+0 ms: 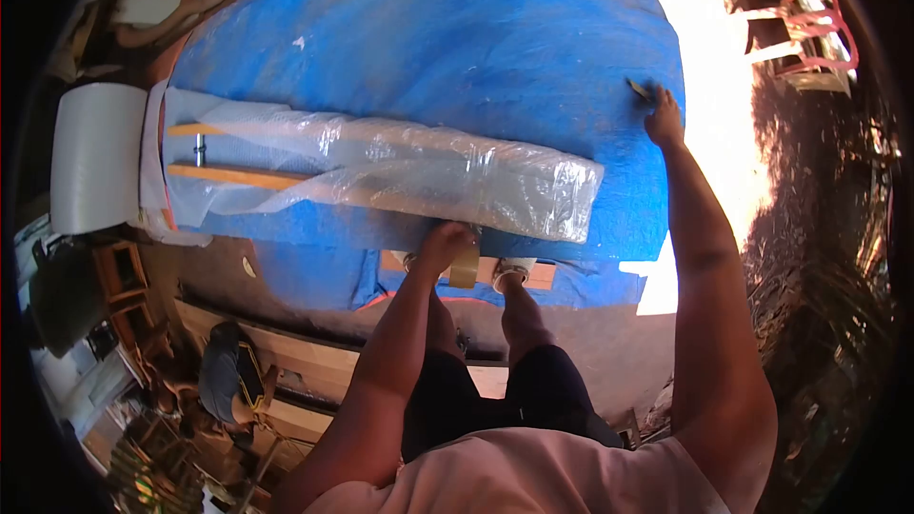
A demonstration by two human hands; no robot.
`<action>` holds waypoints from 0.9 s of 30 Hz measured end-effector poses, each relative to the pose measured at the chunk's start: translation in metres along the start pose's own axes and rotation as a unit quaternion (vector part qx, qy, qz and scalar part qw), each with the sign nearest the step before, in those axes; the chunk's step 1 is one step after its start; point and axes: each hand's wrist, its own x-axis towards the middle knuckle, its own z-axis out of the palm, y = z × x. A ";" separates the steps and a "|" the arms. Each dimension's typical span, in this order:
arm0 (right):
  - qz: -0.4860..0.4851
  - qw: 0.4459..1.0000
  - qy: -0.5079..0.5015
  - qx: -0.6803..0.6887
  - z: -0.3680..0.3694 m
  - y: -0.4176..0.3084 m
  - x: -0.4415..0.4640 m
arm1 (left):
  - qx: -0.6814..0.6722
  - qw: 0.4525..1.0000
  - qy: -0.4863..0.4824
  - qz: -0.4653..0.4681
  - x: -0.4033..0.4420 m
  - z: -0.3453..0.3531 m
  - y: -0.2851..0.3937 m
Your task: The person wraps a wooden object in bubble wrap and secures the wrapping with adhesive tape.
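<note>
My left hand (445, 246) is closed on a roll of brownish packing tape (465, 266), close to the near edge of a long bundle in clear bubble wrap (409, 162). Orange-brown wooden bars (243, 174) and a small metal part (199, 148) show through the open left end of this bundle. Far to the right, my right hand (665, 120) is low over the blue tarp (428, 38), its fingers closed at the end of a small thin tool (639, 89), perhaps a cutter knife. The exact grip there is too small to make out.
At the left end stands a big bubble wrap roll (100, 157), its sheet running under the bundle. Wooden boards (314, 362) lie behind my legs. A pink chair (824, 29) is at the far right, beyond a sunlit strip of ground. My feet are at the tarp's near edge.
</note>
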 end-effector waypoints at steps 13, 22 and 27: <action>-0.043 0.939 -0.108 0.323 -0.105 -0.103 -0.112 | 0.008 1.000 0.011 -0.028 -0.017 -0.001 0.021; -0.268 0.896 -0.309 0.172 -0.034 -0.249 -0.248 | -0.046 0.998 0.018 -0.024 -0.011 -0.002 0.004; -0.313 0.895 -0.313 0.058 -0.031 -0.278 -0.242 | -0.064 0.998 -0.007 -0.021 -0.008 -0.006 -0.006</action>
